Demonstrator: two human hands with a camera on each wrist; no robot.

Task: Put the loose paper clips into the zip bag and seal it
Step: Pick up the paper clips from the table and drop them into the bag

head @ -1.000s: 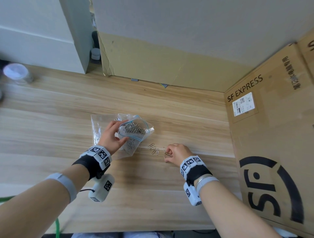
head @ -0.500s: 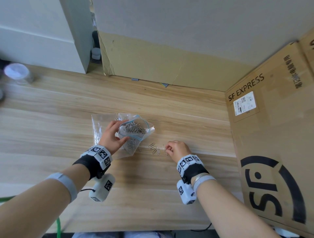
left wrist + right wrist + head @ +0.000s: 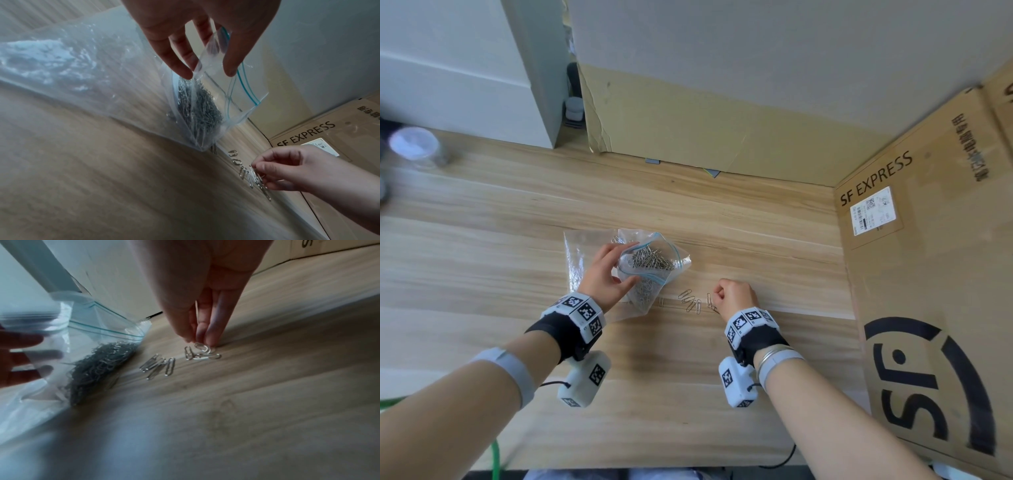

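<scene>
The loose paper clips (image 3: 162, 365) lie on the table (image 3: 756, 394), just right of the zip bag (image 3: 654, 267). They look light, stiff and slippery, so we pinch them by the thin edges. Our right hand (image 3: 734, 296) pinches some with closed fingertips. Our left hand (image 3: 602, 274) grips the bag's open mouth; the soft bag holds many clips.
</scene>
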